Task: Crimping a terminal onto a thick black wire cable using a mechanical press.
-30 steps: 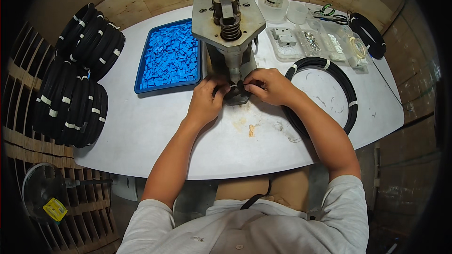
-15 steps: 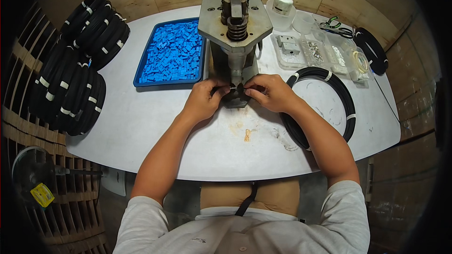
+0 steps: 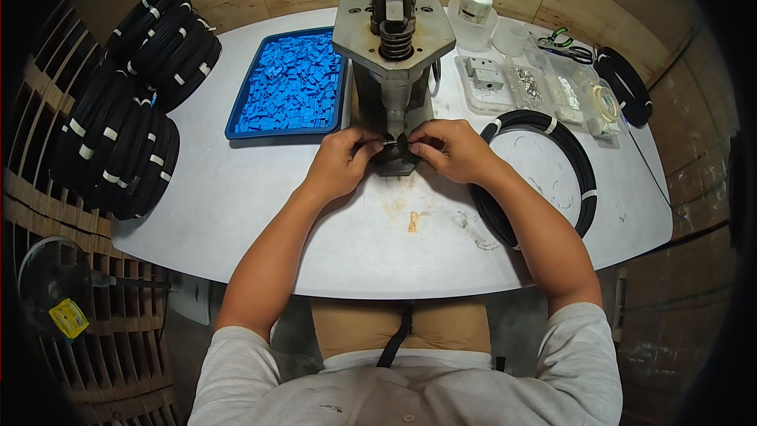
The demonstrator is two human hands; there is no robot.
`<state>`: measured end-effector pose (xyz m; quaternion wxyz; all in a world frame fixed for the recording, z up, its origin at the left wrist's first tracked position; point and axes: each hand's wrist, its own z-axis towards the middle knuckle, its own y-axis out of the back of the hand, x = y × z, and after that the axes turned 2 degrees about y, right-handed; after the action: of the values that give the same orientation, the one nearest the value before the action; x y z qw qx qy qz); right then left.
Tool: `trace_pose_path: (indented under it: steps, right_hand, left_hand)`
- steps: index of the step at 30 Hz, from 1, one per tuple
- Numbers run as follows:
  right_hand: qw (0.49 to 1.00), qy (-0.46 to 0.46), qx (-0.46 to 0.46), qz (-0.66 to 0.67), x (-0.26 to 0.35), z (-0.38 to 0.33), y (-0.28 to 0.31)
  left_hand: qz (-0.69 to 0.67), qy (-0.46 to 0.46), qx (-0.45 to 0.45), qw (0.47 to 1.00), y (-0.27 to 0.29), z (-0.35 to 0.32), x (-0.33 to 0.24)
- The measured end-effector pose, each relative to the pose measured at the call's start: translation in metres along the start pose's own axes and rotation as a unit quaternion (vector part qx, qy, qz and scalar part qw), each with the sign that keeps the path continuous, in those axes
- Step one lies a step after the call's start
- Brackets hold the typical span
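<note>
- We see the left hand (image 3: pixel 337 159) with thumb and forefinger drawn together, seemingly on a small light-toned piece (image 3: pixel 389 143); its other fingers curl in behind.
- We see the right hand (image 3: pixel 453 151) in a similar narrow pinch, its fingertips facing the left's across a short gap; whether they grip anything against the dark metal, we cannot tell.
- The small light-toned piece sits between the two hands, at the lower tooling of the metal press (image 3: pixel 396 71).
- We judge it light and probably stiff — easy to lift, but easy to lose from a loose pinch, the more so if fingers are oily.
- We would hold it by its outer end, between thumb and forefinger pads, keeping fingertips clear of the tooling.
- The black coil (image 3: pixel 587 173) lies on the table (image 3: pixel 363 252), partly under our right forearm; we expect it to be flexible and springy — best taken at a pale-banded spot.
- The blue pieces (image 3: pixel 288 87), heaped in the blue tray (image 3: pixel 285 134), look light and rigid to us.
</note>
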<state>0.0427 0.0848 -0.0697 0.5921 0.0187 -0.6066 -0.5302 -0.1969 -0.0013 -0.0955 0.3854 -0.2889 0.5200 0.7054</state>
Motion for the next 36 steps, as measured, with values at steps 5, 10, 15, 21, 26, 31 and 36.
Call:
trace_pose_path:
  steps: [5,10,15,21,26,31,36]
  right_hand:
    - [1.000,-0.010,-0.002,-0.004,0.003,0.000,-0.001]
    - [1.000,-0.015,-0.003,0.014,0.003,0.001,-0.002]
    - [1.000,-0.008,-0.003,0.018,0.000,0.003,-0.001]
    - [1.000,-0.015,0.013,0.021,-0.004,0.004,0.001]
    - [0.999,-0.008,0.025,0.031,-0.005,0.006,0.002]
    - [1.000,0.001,0.003,0.028,-0.006,0.006,0.001]
    - [1.000,0.018,0.004,0.023,-0.008,0.007,-0.001]
  left_hand:
    - [0.002,-0.036,-0.028,0.999,-0.004,-0.001,0.006]
    - [0.005,-0.018,-0.045,0.999,-0.008,-0.002,0.008]
    - [-0.017,-0.027,-0.053,0.998,-0.012,-0.003,0.011]
    - [-0.011,-0.026,-0.047,0.999,-0.009,-0.004,0.006]
    - [-0.001,-0.016,-0.040,0.999,-0.008,-0.005,0.006]
    - [-0.042,0.006,-0.029,0.999,-0.009,-0.005,0.002]
    - [-0.043,0.009,-0.022,0.999,-0.009,-0.006,0.008]
